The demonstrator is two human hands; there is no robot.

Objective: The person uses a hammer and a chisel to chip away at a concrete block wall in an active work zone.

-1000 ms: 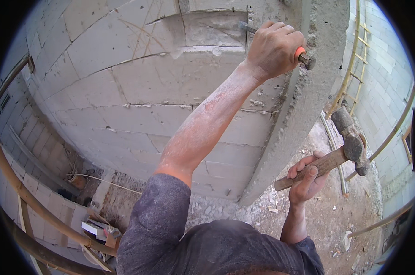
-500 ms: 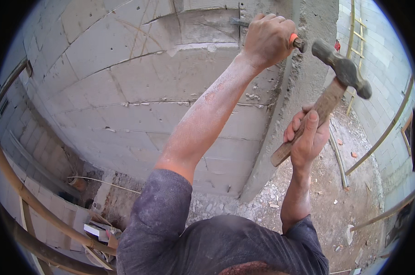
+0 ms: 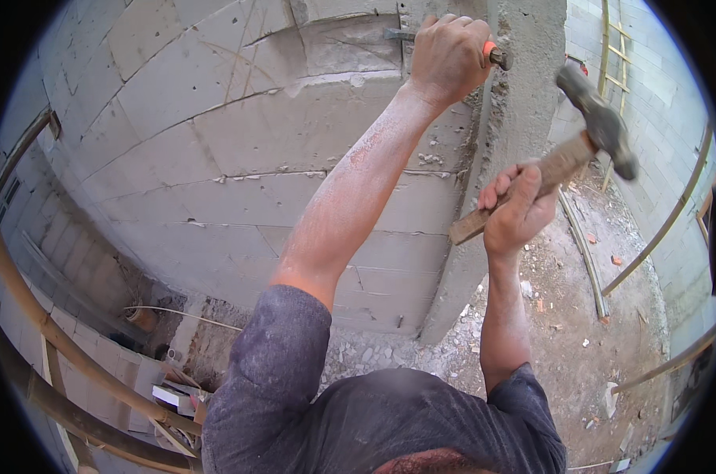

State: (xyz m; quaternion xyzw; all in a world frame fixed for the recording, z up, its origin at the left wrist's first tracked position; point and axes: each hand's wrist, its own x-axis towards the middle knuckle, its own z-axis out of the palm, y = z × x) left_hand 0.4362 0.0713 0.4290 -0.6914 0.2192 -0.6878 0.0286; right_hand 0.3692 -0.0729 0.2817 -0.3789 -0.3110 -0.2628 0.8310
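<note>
My left hand [image 3: 451,62] is wrapped around a chisel [image 3: 491,53] with an orange grip. Its flat metal blade pokes out left of the fist, at the right end of a shallow recess [image 3: 350,44] cut into the pale block wall [image 3: 239,150]. The chisel's struck end sticks out to the right, near a rough concrete column [image 3: 524,87]. Lower and to the right, my right hand [image 3: 519,212] grips a hammer [image 3: 559,166] by its worn wooden handle. The dark hammer head is up, slightly blurred, and apart from the chisel's end. Pale dust coats my left forearm.
Bamboo poles [image 3: 73,355] cross the lower left, and another pole [image 3: 666,229] curves along the right. Rubble [image 3: 373,351] lies at the wall's foot. A long wooden strip [image 3: 585,257] rests on the dirt floor at right. A bamboo ladder [image 3: 617,67] leans at the far right.
The hammer head has drawn away from the chisel's end, widening the gap, and its handle is tilted flatter. The left hand keeps its hold on the chisel at the recess.
</note>
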